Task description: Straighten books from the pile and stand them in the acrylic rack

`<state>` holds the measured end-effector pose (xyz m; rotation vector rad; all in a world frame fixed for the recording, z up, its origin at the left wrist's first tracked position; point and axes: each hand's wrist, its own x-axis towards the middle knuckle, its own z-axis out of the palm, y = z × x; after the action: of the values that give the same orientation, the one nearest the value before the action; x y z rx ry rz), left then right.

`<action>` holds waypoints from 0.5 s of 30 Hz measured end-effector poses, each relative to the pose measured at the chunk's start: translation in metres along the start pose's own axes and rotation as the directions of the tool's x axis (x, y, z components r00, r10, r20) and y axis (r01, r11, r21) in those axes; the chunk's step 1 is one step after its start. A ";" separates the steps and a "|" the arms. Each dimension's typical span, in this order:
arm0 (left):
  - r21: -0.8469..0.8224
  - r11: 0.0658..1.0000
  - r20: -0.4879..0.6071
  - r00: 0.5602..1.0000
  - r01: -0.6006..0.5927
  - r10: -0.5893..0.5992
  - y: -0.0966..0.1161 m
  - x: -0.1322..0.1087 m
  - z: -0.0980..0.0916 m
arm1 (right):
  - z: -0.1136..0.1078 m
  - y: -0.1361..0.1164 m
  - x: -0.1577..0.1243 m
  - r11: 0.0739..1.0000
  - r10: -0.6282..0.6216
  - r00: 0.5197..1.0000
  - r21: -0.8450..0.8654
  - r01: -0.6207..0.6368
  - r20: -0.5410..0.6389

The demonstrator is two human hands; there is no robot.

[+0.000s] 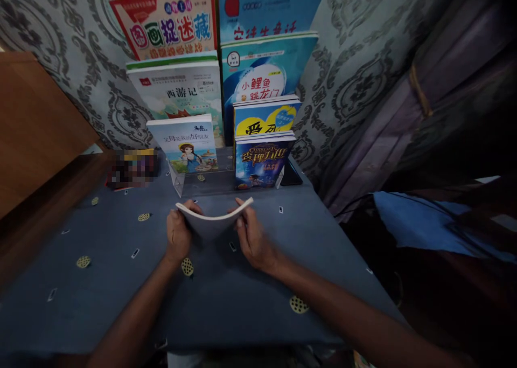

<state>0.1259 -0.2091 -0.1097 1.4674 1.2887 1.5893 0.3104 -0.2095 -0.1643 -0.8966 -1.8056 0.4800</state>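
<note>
A thin book (214, 223) is held upright over the table, bowed so its middle curves toward me. My left hand (180, 230) is closed on its left edge, and my right hand (251, 236) grips the right edge. Its cover is in shadow and cannot be read. Just beyond stands a clear stepped rack (197, 186) with books in two columns. The front left one is a light blue book with a girl in a hat (194, 148); the front right one is a dark blue book (262, 163).
A dark blue cloth with pineapple prints covers the table (121, 282). A blurred-out object (131, 169) lies at the back left, near a brown wooden panel (40, 125). Patterned curtain (339, 71) hangs behind the rack. Light blue fabric (420, 222) and dark cables are at right.
</note>
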 end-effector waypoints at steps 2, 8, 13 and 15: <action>-0.009 1.000 -0.035 0.999 0.015 -0.016 -0.001 0.002 -0.001 | 0.001 0.000 0.000 1.000 0.004 1.000 0.001 -0.004 0.016; -0.010 1.000 -0.048 0.999 -0.007 0.006 -0.002 0.003 -0.002 | 0.002 -0.001 -0.001 1.000 0.007 1.000 -0.002 -0.006 0.024; 0.029 1.000 -0.083 0.997 -0.005 0.008 0.000 0.002 0.000 | 0.001 0.000 -0.001 1.000 -0.007 1.000 -0.009 0.007 0.025; 0.035 0.999 -0.106 0.994 -0.001 0.005 0.001 0.003 0.000 | 0.001 0.000 -0.001 1.000 0.004 0.999 -0.009 -0.004 0.033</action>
<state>0.1258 -0.2070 -0.1079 1.4227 1.3804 1.6740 0.3097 -0.2106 -0.1651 -0.9035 -1.8374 0.4922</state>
